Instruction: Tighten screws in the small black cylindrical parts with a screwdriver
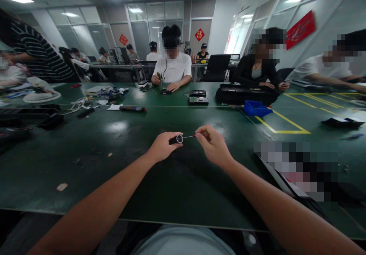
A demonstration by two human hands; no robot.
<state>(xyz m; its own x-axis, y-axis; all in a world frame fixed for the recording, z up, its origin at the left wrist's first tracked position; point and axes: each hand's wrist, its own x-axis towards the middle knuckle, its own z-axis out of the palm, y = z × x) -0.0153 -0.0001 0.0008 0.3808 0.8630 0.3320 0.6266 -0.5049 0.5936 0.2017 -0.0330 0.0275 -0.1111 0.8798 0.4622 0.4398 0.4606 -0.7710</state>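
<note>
Black and round-ended, the cylinder [177, 139] sits gripped in the left hand's [164, 147] fingers above the surface [183, 194], just left of the right hand [214, 145], whose fingers pinch a slim tool [189, 136], its shaft lying sideways toward the cylinder's rim.

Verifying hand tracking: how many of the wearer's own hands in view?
2. Left hand grips a dark cylindrical part; right hand, opposite it, holds a thin tool pointing towards that part. Some fingers are hidden.
</note>
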